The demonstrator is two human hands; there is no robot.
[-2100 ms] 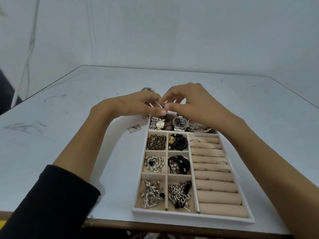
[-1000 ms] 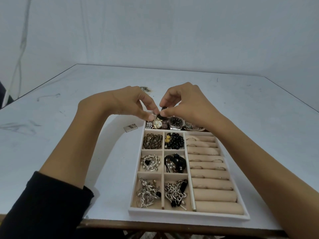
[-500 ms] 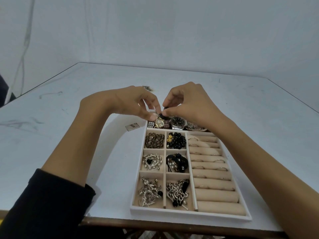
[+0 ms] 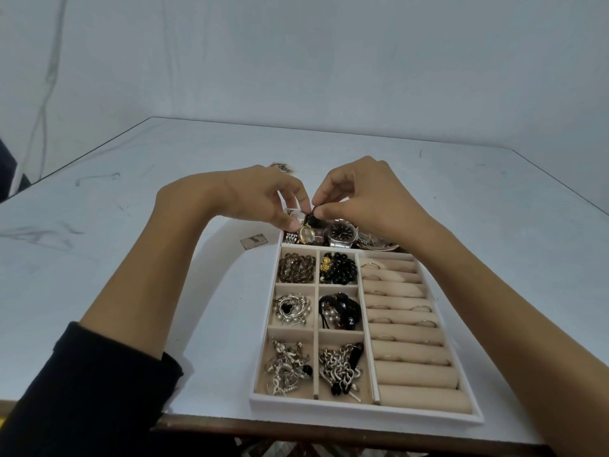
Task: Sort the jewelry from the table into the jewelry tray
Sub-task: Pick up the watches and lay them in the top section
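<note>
A pale table [image 4: 99, 265] holds a white jewelry tray [image 4: 362, 411] at its near edge. The tray looks nearly full. Six small compartments carry beads, chains and brooches, the ring rolls [image 4: 412, 359] hold several thin rings, and the far compartment holds watches [image 4: 342, 232]. Above that far compartment the left hand [image 4: 257, 196] and right hand [image 4: 365, 201] meet, fingertips curled and pinching a small dark piece [image 4: 313, 221] between them; what it is cannot be told. Little seems left: this piece, and a loose trinket [image 4: 280, 166] on the table beyond the left hand. A flat tag [image 4: 253, 241] lies just left of the tray. The crowded watches leave little room.
</note>
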